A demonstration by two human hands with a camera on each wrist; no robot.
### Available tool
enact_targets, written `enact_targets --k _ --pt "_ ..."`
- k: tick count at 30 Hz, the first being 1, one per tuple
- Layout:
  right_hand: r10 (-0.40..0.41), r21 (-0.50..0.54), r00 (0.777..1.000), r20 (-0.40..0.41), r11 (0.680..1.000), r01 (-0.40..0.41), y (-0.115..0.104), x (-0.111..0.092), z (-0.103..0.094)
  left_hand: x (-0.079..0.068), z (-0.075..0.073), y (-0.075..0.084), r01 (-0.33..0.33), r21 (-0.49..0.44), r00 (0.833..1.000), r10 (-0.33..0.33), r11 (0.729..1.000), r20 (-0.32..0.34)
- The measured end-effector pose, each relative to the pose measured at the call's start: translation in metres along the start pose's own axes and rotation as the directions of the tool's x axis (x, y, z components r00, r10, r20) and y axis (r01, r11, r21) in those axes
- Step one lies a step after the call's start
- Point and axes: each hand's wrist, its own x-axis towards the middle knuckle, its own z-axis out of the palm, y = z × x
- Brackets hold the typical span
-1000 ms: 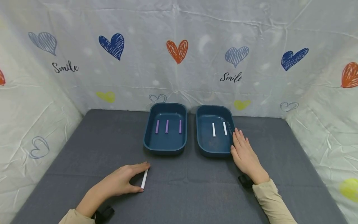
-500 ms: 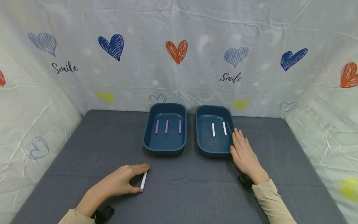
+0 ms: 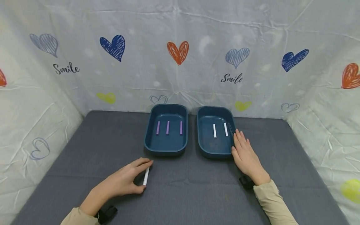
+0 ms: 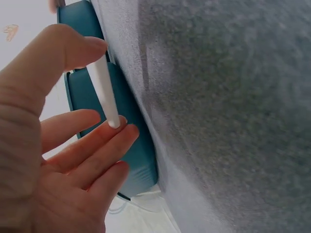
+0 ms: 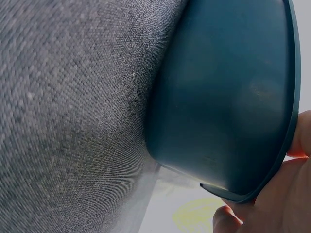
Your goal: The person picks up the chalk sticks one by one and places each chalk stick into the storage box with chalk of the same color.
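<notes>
My left hand (image 3: 123, 179) pinches a white chalk stick (image 3: 146, 176) end to end, in front of the left blue tray. In the left wrist view, the thumb presses one tip of the chalk (image 4: 103, 90) and a fingertip the other, with a gap between chalk and cloth. Three purple chalk sticks (image 3: 167, 128) lie in the left tray (image 3: 166, 147). Two white chalk sticks (image 3: 215, 131) lie in the right tray (image 3: 215, 149). My right hand (image 3: 248, 156) rests, fingers straight, along the right tray's right side; the right wrist view shows it at the rim.
A dark grey cloth (image 3: 185, 193) covers the table. Behind the trays hangs a pale curtain (image 3: 202, 72) printed with hearts, which also closes in both sides. The two trays stand side by side near the back edge, with a narrow gap between them.
My left hand has moved slightly forward and to the right, carrying the white chalk stick with it. The right hand stays at the right tray.
</notes>
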Motion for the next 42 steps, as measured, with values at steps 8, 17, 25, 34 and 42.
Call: enact_targets --k 8,17,25,34,42 --pt "-0.009 0.002 1.000 -0.003 1.000 0.009 -0.001 0.001 0.001 0.007 0.002 0.004 -0.026 0.031 0.997 0.028 0.999 -0.070" --pt "-0.009 -0.003 1.000 -0.004 1.000 0.009 -0.001 0.000 0.001 0.021 0.005 0.017 -0.054 -0.034 0.986 0.048 0.998 -0.160" --pt "-0.008 -0.003 1.000 -0.010 1.000 0.008 -0.002 0.000 0.001 0.033 0.005 0.029 0.000 -0.203 0.980 -0.041 0.979 -0.197" --pt "-0.005 0.004 1.000 -0.010 1.000 0.005 -0.001 -0.001 0.001 0.040 0.008 0.038 0.078 -0.268 0.970 -0.135 0.960 -0.203" --pt "-0.006 0.002 1.000 -0.013 1.000 0.006 0.000 -0.001 0.002 0.050 0.006 0.050 0.094 -0.331 0.953 -0.181 0.939 -0.243"
